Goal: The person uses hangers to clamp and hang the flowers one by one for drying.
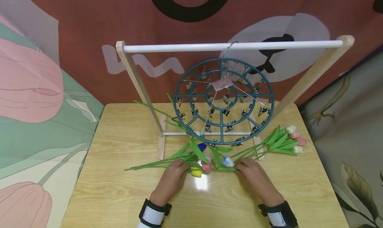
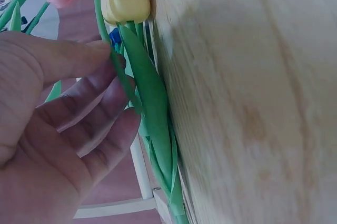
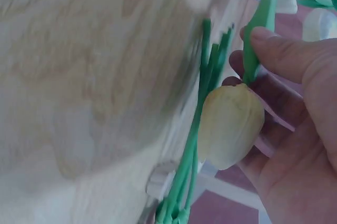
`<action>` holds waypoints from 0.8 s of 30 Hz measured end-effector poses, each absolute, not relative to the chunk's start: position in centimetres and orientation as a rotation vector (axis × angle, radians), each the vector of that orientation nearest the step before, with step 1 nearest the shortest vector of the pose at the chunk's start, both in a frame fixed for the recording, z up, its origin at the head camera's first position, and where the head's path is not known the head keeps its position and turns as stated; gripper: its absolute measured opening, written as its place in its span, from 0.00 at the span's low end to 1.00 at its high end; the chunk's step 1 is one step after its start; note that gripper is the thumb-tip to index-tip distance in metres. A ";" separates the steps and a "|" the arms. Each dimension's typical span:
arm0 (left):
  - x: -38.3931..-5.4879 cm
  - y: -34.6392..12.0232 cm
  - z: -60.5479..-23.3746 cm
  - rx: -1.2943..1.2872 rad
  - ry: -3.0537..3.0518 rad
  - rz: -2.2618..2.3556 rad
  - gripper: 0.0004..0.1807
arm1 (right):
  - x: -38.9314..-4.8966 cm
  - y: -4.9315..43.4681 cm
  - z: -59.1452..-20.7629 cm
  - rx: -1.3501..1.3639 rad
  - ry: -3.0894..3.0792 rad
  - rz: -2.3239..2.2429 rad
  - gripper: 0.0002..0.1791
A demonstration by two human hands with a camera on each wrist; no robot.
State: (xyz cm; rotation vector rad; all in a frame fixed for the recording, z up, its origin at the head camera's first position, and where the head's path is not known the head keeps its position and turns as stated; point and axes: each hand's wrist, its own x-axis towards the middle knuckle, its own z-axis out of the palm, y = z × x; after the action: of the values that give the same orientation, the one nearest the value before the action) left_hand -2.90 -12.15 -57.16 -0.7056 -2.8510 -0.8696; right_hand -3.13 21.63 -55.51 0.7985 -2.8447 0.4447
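My left hand pinches a thin green tulip stem between thumb and fingertips. Beside it lie a yellow tulip and a pink tulip, their stems pointing left. With thumb and fingers, my right hand grips a pale yellow tulip by the green leaf and stem just behind its bloom. That bloom hangs by the palm and is hidden in the head view. Between the hands are a blue-and-white tulip and, farther back, a dark blue tulip.
Over the back of the table, a round teal clip hanger hangs from the white rail of a wooden stand. At right lies a bunch of white and pink tulips. Printed cloth hangs behind.
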 end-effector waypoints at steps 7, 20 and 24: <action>-3.0 -12.6 -57.1 -0.713 -2.848 -0.885 0.10 | -2.9 23.2 -53.2 0.785 -2.873 0.528 0.13; -2.7 -14.0 -57.5 -0.570 -2.815 -1.222 0.10 | -3.8 26.3 -50.5 1.102 -3.027 1.205 0.10; -2.6 -13.9 -57.6 -0.563 -2.806 -1.293 0.08 | -3.9 26.2 -50.3 1.155 -3.045 1.433 0.08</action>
State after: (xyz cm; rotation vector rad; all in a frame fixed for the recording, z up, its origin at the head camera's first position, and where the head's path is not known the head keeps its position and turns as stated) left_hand -2.60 -13.86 -57.62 -0.5629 -2.8057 -1.2934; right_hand -3.92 26.17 -50.29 1.1546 -3.0453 1.4325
